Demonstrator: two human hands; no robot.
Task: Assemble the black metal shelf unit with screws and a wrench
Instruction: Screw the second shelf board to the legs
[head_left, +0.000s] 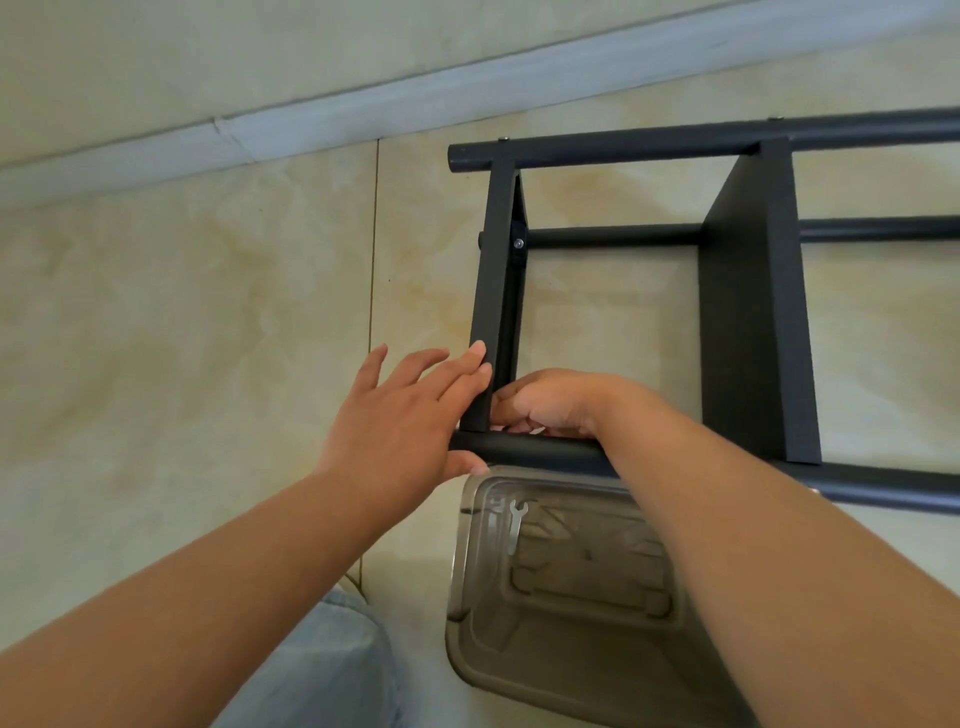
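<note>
The black metal shelf unit (748, 312) lies on its side on the tiled floor, its round tubes running left to right. My left hand (400, 415) rests with straight fingers against the outer face of the end shelf panel (491, 291), thumb under the near tube (540, 451). My right hand (550, 402) is curled inside the frame at the corner where that panel meets the near tube; what its fingertips pinch is hidden. A small silver wrench (517, 525) lies in a clear plastic tray (566, 686) below the tube.
A second shelf panel (753, 332) stands to the right. A pale baseboard (363, 111) runs along the wall beyond the frame. Open tiled floor (182, 322) spreads to the left. My knee in light jeans (332, 670) is at the bottom.
</note>
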